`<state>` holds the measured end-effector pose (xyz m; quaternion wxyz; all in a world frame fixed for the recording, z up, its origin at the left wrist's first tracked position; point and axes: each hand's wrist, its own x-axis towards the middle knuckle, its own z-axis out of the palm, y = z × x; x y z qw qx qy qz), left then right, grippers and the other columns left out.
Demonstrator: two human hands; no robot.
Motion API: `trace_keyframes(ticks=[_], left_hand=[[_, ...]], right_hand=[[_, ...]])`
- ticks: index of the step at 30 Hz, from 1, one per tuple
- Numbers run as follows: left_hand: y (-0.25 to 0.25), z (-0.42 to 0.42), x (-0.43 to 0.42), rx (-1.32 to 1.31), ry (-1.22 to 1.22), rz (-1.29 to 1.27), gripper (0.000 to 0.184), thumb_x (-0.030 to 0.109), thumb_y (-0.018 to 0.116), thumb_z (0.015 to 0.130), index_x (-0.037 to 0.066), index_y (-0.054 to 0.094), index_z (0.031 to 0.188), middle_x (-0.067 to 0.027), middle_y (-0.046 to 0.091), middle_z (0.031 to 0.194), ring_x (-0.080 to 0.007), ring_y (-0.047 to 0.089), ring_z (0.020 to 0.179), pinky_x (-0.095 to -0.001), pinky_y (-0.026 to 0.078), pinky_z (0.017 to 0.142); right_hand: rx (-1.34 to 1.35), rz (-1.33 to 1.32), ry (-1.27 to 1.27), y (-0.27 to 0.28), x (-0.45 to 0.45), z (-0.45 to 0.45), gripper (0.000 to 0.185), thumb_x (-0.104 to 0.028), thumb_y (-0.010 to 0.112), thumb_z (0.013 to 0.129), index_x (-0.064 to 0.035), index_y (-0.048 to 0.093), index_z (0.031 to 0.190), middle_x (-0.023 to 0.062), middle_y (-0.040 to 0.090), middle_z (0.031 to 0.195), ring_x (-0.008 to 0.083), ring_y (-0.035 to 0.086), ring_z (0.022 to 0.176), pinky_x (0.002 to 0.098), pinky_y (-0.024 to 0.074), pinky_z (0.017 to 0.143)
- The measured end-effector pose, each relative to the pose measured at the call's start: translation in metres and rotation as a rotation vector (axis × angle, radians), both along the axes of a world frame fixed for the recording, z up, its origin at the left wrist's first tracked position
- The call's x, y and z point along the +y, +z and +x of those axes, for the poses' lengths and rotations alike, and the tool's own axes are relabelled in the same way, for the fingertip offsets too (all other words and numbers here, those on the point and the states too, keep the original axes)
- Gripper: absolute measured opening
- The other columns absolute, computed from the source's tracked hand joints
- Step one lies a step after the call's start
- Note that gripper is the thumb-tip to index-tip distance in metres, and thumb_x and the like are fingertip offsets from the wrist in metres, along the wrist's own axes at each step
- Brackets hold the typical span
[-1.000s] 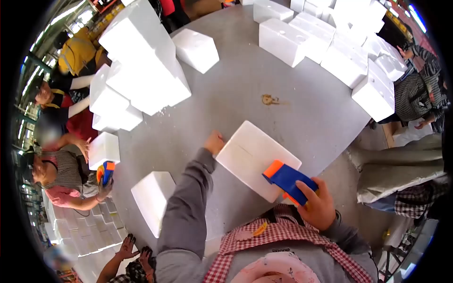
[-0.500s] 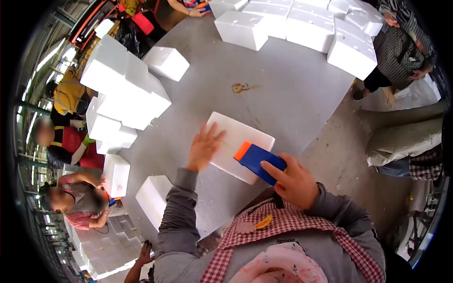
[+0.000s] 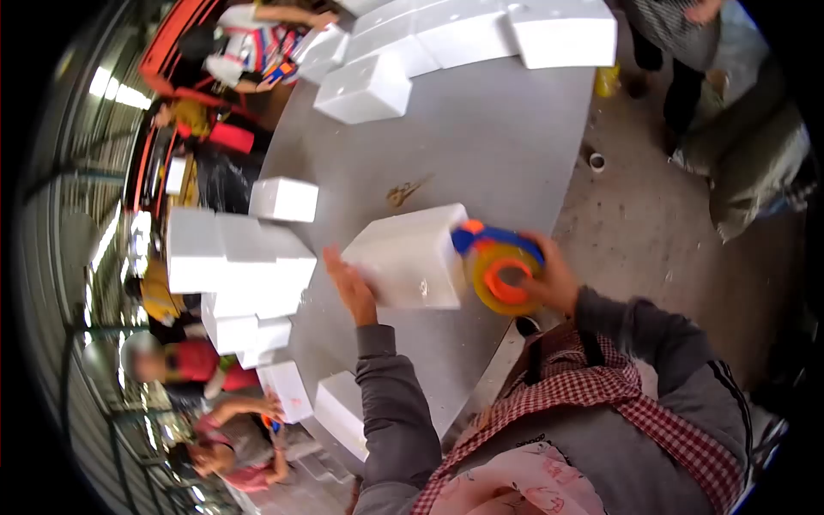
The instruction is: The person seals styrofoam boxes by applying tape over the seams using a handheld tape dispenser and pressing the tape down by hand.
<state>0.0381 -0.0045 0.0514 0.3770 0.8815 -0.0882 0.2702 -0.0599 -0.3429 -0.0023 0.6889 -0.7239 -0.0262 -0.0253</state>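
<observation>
White foam box (image 3: 399, 266) resting near tabletop's (image 3: 481, 129) right edge | right hand (image 3: 556, 279) grasping tape dispenser (image 3: 498, 257), work shifting from box's top to right end | left hand (image 3: 354, 287) spreading, ungripped, at left end

Between the fingers of the left hand (image 3: 350, 285) and those of the right hand (image 3: 552, 279), a white box (image 3: 403, 262) and a tape dispenser (image 3: 493, 279) block any straight crossing. Ahead of both sets of fingers, bare tabletop (image 3: 489, 146) gives a wide lane, until a row of boxes (image 3: 468, 36) closes it at the far end. Left of the left fingers, only a narrow strip separates them from stacked boxes (image 3: 249, 257); behind them, another box (image 3: 339, 416) crowds the forearm.
</observation>
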Motion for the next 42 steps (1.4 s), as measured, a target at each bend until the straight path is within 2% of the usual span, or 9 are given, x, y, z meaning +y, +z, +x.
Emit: trace_keyframes(ticks=[3, 12, 15, 16, 19, 21, 27, 33, 42], left_hand=[[0.014, 0.043, -0.016, 0.141, 0.021, 0.566, 0.051, 0.04, 0.041, 0.092, 0.007, 0.044, 0.129, -0.0179, 0.039, 0.133, -0.0326, 0.04, 0.121, -0.0399, 0.033, 0.098], [0.047, -0.022, -0.044, 0.819, 0.339, 0.716, 0.061, 0.055, 0.032, 0.089, 0.013, 0.042, 0.132, -0.0183, 0.036, 0.137, -0.0386, 0.043, 0.116, -0.0433, 0.035, 0.096], [0.065, -0.069, -0.057, 0.673, 0.332, 1.141, 0.06, 0.055, 0.034, 0.089, 0.015, 0.041, 0.133, -0.0154, 0.033, 0.14, -0.0375, 0.04, 0.121, -0.0429, 0.033, 0.098], [0.034, -0.058, -0.023, 0.125, -0.043, 1.179, 0.058, 0.053, 0.036, 0.089, 0.019, 0.038, 0.135, -0.0126, 0.031, 0.142, -0.0379, 0.036, 0.124, -0.0416, 0.032, 0.1], [0.022, -0.064, -0.036, 0.353, -0.1, 0.587, 0.058, 0.051, 0.038, 0.089, 0.019, 0.035, 0.137, -0.0111, 0.03, 0.143, -0.0399, 0.036, 0.123, -0.0414, 0.033, 0.099], [0.018, -0.073, -0.047, 0.374, -0.027, 0.576, 0.059, 0.052, 0.038, 0.088, 0.019, 0.034, 0.137, -0.0132, 0.03, 0.142, -0.0408, 0.038, 0.121, -0.0418, 0.036, 0.097], [0.043, -0.134, -0.102, 0.673, 0.415, 0.667, 0.062, 0.056, 0.037, 0.087, 0.022, 0.031, 0.139, -0.0266, 0.034, 0.133, -0.0425, 0.046, 0.112, -0.0447, 0.047, 0.08], [0.006, -0.131, -0.089, 0.338, 0.171, 0.742, 0.057, 0.052, 0.039, 0.088, 0.026, 0.032, 0.138, -0.0119, 0.027, 0.144, -0.0399, 0.025, 0.131, -0.0665, 0.018, 0.097], [0.01, -0.142, -0.096, 0.227, 0.181, 0.716, 0.058, 0.048, 0.049, 0.085, 0.02, 0.038, 0.135, -0.0098, 0.031, 0.142, -0.0395, 0.023, 0.131, -0.0647, 0.011, 0.1]], right_hand=[[0.148, 0.242, -0.018, -0.01, -0.003, 0.036, 0.068, -0.004, 0.064, 0.07, -0.0053, 0.032, 0.13, 0.015, 0.045, 0.121, 0.0231, 0.045, 0.114, 0.0352, 0.0375, 0.096], [0.168, 0.316, -0.188, -0.061, 0.086, -0.047, 0.067, -0.007, 0.066, 0.071, -0.0046, 0.034, 0.129, 0.013, 0.051, 0.115, 0.0213, 0.048, 0.11, 0.0313, 0.0386, 0.095], [0.184, 0.305, -0.036, -0.051, 0.068, -0.012, 0.065, -0.007, 0.067, 0.07, -0.0041, 0.038, 0.128, 0.0129, 0.05, 0.117, 0.0211, 0.049, 0.108, 0.0311, 0.0396, 0.094], [0.172, 0.29, -0.021, -0.049, 0.071, -0.017, 0.065, -0.007, 0.067, 0.07, -0.0041, 0.038, 0.128, 0.0129, 0.05, 0.117, 0.0211, 0.049, 0.108, 0.0311, 0.0396, 0.094], [0.098, 0.162, -0.137, -0.043, 0.077, -0.045, 0.07, -0.018, 0.069, 0.069, -0.0069, 0.037, 0.13, 0.0198, 0.052, 0.117, 0.0302, 0.053, 0.107, 0.0354, 0.0437, 0.09], [0.189, 0.649, -0.217, -0.03, 0.081, -0.103, 0.069, -0.008, 0.067, 0.07, -0.0073, 0.035, 0.132, 0.0145, 0.051, 0.119, 0.024, 0.053, 0.107, 0.0317, 0.0438, 0.089], [0.254, 0.584, -0.078, -0.014, 0.082, -0.183, 0.068, 0.007, 0.059, 0.074, -0.0086, 0.033, 0.134, 0.0061, 0.048, 0.119, 0.0154, 0.049, 0.106, 0.0269, 0.0417, 0.09], [0.305, 0.683, -0.104, 0.003, 0.046, -0.238, 0.074, 0.002, 0.064, 0.074, -0.0073, 0.027, 0.137, 0.0091, 0.047, 0.122, 0.0177, 0.049, 0.108, 0.0287, 0.0431, 0.09], [0.01, -0.311, 0.579, 0.012, 0.127, -0.139, 0.063, -0.012, 0.068, 0.068, -0.0096, 0.045, 0.127, 0.02, 0.052, 0.117, 0.0296, 0.053, 0.107, 0.0367, 0.0419, 0.091]])
